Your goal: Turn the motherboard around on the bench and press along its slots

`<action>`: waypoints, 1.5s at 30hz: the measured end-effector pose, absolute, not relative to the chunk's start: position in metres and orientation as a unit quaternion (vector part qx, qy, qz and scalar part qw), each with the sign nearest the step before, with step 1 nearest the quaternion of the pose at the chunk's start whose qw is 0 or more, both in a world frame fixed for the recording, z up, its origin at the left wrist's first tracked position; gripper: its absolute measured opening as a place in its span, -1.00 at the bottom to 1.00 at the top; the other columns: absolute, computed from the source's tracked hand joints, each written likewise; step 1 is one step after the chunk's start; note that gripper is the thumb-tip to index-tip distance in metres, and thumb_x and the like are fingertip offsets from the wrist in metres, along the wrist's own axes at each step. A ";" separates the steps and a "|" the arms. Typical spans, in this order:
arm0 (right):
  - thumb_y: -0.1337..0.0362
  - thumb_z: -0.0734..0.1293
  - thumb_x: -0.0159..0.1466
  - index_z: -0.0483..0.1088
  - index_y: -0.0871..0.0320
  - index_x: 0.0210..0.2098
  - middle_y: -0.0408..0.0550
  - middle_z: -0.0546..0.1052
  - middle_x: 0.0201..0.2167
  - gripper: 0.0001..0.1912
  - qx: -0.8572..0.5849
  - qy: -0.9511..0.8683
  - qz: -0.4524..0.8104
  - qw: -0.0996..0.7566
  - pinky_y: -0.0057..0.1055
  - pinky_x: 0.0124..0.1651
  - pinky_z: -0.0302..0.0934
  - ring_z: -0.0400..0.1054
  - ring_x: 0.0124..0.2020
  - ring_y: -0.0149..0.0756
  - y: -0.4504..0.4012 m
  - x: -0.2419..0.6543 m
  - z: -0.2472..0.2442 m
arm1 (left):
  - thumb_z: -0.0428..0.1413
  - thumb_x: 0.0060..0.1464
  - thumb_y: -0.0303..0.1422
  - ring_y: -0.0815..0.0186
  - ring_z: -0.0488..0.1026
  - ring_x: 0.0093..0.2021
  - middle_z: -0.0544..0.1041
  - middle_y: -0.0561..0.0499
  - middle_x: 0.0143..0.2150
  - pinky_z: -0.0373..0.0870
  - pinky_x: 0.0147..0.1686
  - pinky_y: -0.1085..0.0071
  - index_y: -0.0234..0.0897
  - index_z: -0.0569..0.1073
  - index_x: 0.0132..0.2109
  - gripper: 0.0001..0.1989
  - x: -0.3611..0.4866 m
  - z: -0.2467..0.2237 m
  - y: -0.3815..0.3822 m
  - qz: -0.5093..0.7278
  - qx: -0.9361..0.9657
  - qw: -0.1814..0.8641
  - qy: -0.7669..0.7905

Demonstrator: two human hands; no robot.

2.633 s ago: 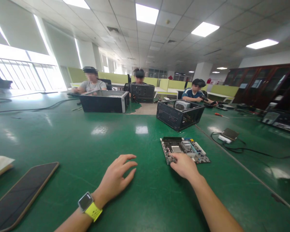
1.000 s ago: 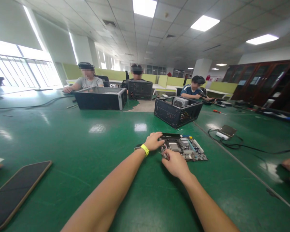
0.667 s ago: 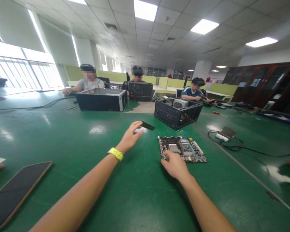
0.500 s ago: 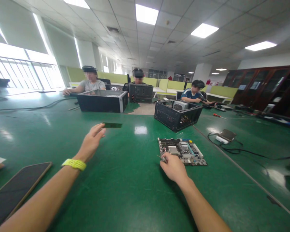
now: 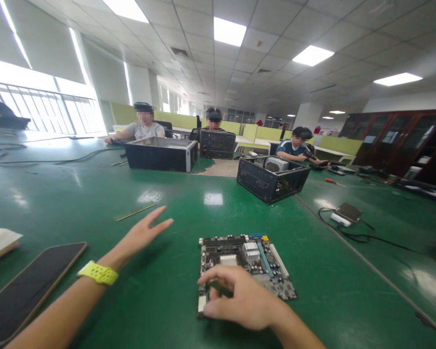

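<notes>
My left hand [image 5: 147, 232] is held over the green table, empty, with thumb and index finger spread. Just beyond it lies a thin gold-coloured strip [image 5: 135, 212]. A motherboard [image 5: 252, 261] rests flat on the table, with white and blue slots and a square socket. Over its near left corner is my right hand [image 5: 240, 295], thumb and fingers curled. A dark, narrow piece [image 5: 221, 288] shows between those fingers; what it is cannot be made out. The hand covers part of the board.
Beyond the board stands an open black computer case [image 5: 272, 179]; another case [image 5: 160, 155] is further left. A phone [image 5: 32, 281] and paper [image 5: 0, 242] lie at left. On the right are a cabled device [image 5: 349, 212] and a screwdriver [image 5: 332, 182]. Several people sit opposite.
The motherboard has come nearer and left, together with my right hand. My left hand has come off the dark strip, which now appears thin and gold-coloured, further left. The view has shifted slightly.
</notes>
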State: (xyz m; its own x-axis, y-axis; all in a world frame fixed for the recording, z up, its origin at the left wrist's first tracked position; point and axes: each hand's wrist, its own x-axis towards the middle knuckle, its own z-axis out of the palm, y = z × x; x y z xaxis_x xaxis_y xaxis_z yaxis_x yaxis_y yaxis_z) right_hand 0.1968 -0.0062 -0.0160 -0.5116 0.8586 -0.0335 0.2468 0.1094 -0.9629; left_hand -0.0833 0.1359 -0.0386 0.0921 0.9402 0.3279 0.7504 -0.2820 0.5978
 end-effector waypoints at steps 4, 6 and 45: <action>0.43 0.26 -0.05 0.29 0.11 -0.35 -0.28 0.31 -0.48 -0.76 -0.411 -0.519 0.589 0.463 -0.58 -0.59 -0.13 0.01 -0.61 -0.57 0.012 0.218 -0.014 | 0.07 0.05 0.00 0.06 0.14 0.28 0.19 -0.16 0.32 0.13 0.21 0.12 -0.25 0.19 0.27 -0.28 -0.017 -0.041 0.109 0.246 0.851 0.132 0.445; 0.45 0.22 -0.13 0.25 0.12 -0.40 -0.28 0.30 -0.50 -0.74 -0.426 -0.436 0.586 0.534 -0.58 -0.63 -0.23 -0.06 -0.64 -0.58 0.024 0.233 -0.017 | 0.10 0.04 -0.08 0.02 0.23 0.22 0.31 -0.24 0.23 0.18 0.17 0.10 -0.35 0.23 0.23 -0.32 0.004 -0.046 0.102 0.220 0.856 0.109 0.455; 0.16 0.28 0.19 0.47 0.15 -0.32 -0.07 0.53 -0.32 -0.79 -0.600 -0.688 0.144 0.383 -0.35 -0.13 0.17 0.35 -0.22 -0.25 0.047 0.258 -0.046 | 0.07 0.15 -0.38 0.18 0.38 -0.09 0.54 -0.03 -0.17 0.30 -0.04 0.25 -0.23 0.53 -0.24 -0.87 0.009 -0.026 0.097 0.243 0.897 0.102 0.354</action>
